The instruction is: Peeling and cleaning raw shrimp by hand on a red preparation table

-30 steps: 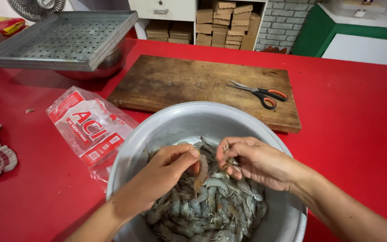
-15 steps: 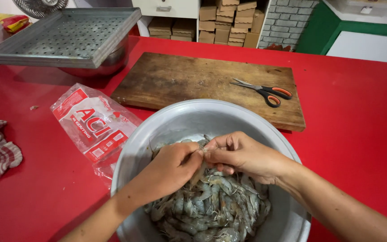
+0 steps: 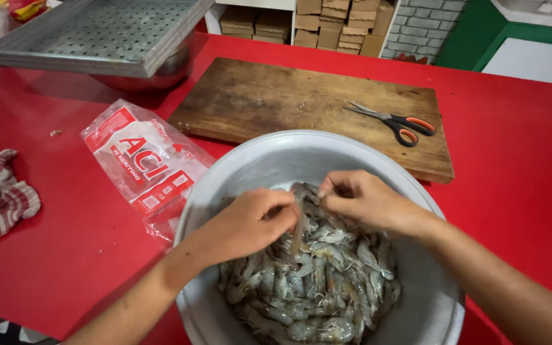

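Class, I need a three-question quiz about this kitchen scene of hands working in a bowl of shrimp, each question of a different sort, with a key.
1. True or false: the scissors lie on the wooden cutting board.
2. Which lies to the left of the metal bowl? A) a plastic packet B) a knife C) a plate
3. Fill in: the left hand and right hand hold one ______ between them above the pile.

Key: 1 true. 2 A, the red-and-clear plastic packet. 3 shrimp.
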